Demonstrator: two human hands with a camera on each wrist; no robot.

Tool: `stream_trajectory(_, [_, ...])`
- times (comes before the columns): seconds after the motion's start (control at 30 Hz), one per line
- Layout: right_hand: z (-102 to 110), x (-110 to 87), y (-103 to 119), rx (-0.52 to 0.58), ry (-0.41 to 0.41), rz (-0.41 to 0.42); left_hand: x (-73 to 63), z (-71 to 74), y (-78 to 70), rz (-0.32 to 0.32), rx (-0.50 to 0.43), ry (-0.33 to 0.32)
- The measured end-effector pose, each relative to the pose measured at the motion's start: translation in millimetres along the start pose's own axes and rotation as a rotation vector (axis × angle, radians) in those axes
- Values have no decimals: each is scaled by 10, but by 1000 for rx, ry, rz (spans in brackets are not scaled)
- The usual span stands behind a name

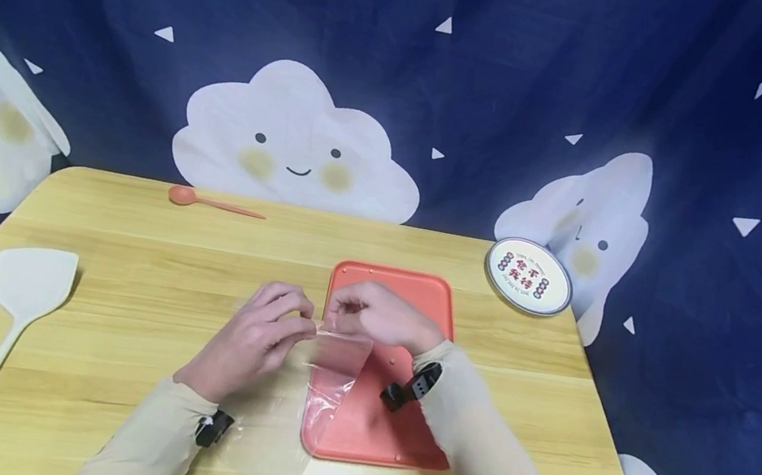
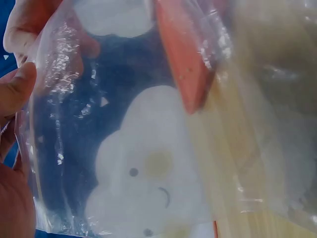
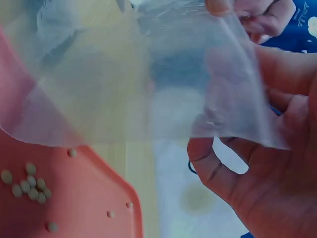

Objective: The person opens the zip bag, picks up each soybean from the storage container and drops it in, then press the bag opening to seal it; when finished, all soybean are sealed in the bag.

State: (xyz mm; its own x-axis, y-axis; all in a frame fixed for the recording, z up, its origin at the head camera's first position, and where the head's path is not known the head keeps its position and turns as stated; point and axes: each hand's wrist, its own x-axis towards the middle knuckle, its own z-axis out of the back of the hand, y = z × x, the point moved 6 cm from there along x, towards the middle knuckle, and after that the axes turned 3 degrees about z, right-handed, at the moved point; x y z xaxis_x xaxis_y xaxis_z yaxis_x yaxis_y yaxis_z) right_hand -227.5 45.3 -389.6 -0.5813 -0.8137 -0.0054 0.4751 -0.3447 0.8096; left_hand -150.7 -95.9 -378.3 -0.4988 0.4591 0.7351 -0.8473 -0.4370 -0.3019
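A clear plastic zip bag (image 1: 330, 402) hangs by its top edge from both hands, over the left part of a red tray (image 1: 398, 421). My left hand (image 1: 263, 331) pinches the edge on the left side. With curled thumb and fingers, my right hand (image 1: 384, 316) grips the same edge toward the other corner, above the tray. The see-through bag (image 3: 114, 89) looks flat, with nothing visible inside. Several small round beige beans (image 3: 32, 188) lie on the tray, partly in a cluster. In the head view, the right hand and forearm hide some of the tray.
At the left lies a white spatula (image 1: 34, 284) with a pale green handle end. An orange-red spoon (image 1: 184, 195) rests near the table's back edge. An oval white dish (image 1: 529, 276) with red characters stands at the back right corner. Behind hangs a dark blue cloud-patterned curtain (image 1: 381, 40).
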Motion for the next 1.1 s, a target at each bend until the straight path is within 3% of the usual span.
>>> stream_trajectory(0.13, [-5, 41, -8, -28, -25, -16, -8, 27, -15, -34, 8, -66])
stream_trajectory(0.3, [77, 59, -52, -22, -132, -63, -22, 45, -59, -77, 23, -111])
stream_trajectory(0.63, [214, 105, -70, 3, -221, -162, -30, 58, -202, -150, 76, -128])
stream_trajectory(0.83, [311, 116, -123, -31, -287, -239, -22, 89, -236, -147, 97, -101])
stream_trajectory(1.1, [373, 93, -200, 17, -372, -301, -8, 112, -306, -160, 69, -108])
